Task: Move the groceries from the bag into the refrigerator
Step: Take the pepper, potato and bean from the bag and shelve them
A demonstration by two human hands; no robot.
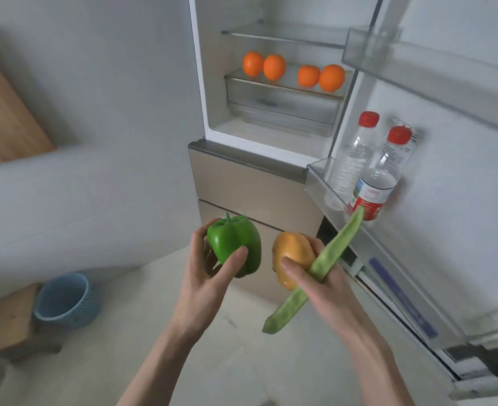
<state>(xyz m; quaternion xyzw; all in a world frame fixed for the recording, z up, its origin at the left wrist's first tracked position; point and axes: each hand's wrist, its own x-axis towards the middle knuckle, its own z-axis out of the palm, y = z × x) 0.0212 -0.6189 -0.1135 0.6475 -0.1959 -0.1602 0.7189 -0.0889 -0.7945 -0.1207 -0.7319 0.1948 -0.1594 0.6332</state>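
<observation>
Left hand (209, 271) grips green pepper (233, 244); right hand (324, 281) holds mango (293, 259), bean pod (315, 271).

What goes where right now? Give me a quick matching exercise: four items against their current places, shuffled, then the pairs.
Items:
1. green pepper
2. long green bean pod
3. oranges
4. red-capped bottles

Places:
A. fridge door bin
B. left hand
C. shelf inside the fridge
D. right hand, alongside a yellow-orange fruit

Pairs: 1-B, 2-D, 3-C, 4-A
</observation>
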